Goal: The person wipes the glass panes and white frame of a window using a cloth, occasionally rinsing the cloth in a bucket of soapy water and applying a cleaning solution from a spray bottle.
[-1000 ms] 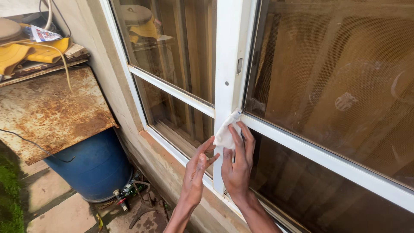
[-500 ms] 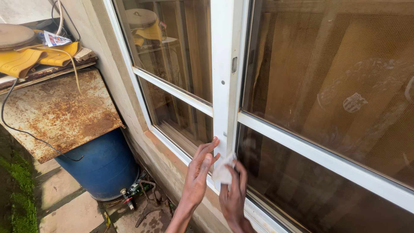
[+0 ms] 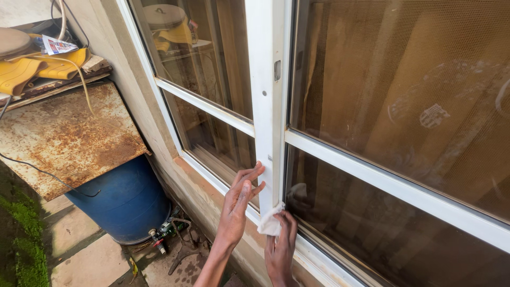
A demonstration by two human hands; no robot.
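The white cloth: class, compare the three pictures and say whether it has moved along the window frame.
Yes. The cloth, under the right hand, has gone down the white upright, from beside the crossbar to near the bottom rail.

white cloth [image 3: 269,225] | white window frame [image 3: 268,106] | blue barrel [image 3: 125,199] | rust-mottled metal sheet [image 3: 64,138]

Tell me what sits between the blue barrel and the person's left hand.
In the head view, bare concrete sill wall lies between the blue barrel and the left hand.

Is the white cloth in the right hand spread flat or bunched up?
Bunched up: the white cloth is a crumpled wad that the right hand presses against the white window frame.
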